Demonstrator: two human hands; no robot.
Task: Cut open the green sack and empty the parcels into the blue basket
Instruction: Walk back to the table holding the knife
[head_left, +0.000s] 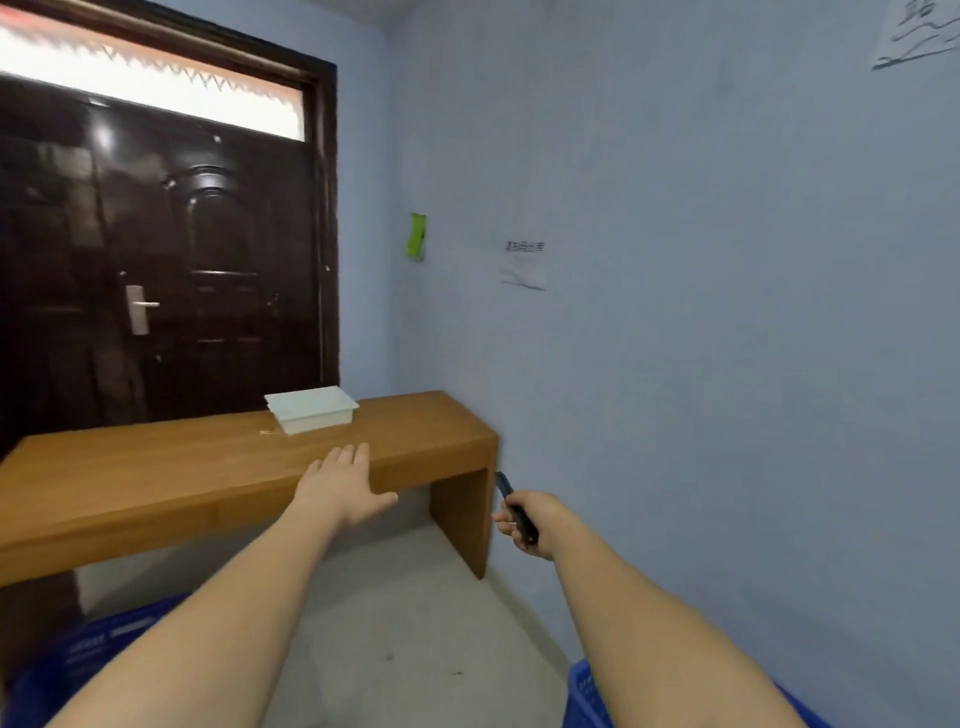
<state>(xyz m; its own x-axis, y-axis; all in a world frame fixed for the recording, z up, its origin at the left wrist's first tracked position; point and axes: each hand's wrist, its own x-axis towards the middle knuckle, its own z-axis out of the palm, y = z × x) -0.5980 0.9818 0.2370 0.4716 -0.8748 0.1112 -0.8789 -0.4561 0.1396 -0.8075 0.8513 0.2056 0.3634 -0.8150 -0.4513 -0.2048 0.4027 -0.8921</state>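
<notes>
Cutting not yet begun, by the look of it: a dark knife (514, 512) is gripped in the right hand (530, 522), while the left hand (343, 486) is spread flat, empty, at the surface's (156, 467) front edge. The green sack is not in view and must be found next. Blue basket (587, 696) edges are seen at bottom (contents hidden). A white tray (311, 410) sits at the far edge.

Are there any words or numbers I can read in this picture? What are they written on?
None can be read.
Paper sheet on the blue wall: one line of dark characters at its top, too blurred to read.
Paper at the top right corner of the wall: dark strokes, cut off by the frame and blurred.
Green item on the wall near the door: no text can be made out.
White box on the wooden table: no label visible.
</notes>
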